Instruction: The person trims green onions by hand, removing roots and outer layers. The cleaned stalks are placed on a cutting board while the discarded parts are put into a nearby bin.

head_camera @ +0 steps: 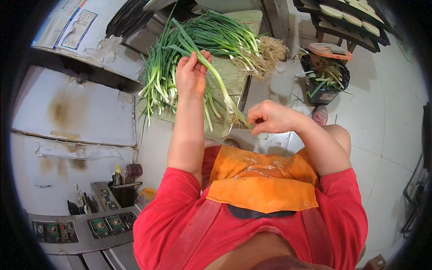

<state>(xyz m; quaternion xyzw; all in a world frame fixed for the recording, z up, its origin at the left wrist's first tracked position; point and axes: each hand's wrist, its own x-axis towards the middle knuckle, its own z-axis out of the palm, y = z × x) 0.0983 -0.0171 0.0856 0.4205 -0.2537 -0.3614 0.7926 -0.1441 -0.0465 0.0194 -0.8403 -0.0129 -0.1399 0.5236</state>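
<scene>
My left hand [193, 72] grips a green onion [217, 79] by its stalk over a low wooden board. The onion's white end points down toward my right hand [270, 118], whose fingers pinch the tip of a loose outer leaf [240, 113] peeling away near the root. Behind my left hand, a pile of green onions with roots [222, 35] lies across the board's far part. Another heap of green onions [158, 81], with white ends showing few roots, lies at the board's left. The board's bare surface [233, 76] shows between the onions and its right edge.
A black-lined bin [322, 96] holding onion scraps stands on the tiled floor at the right, with an orange-rimmed lid [330, 51] on top. Dark trays of pale flat pieces [352, 19] are stacked at the upper right. White cabinets [77, 104] and control panels [109, 224] are at the left.
</scene>
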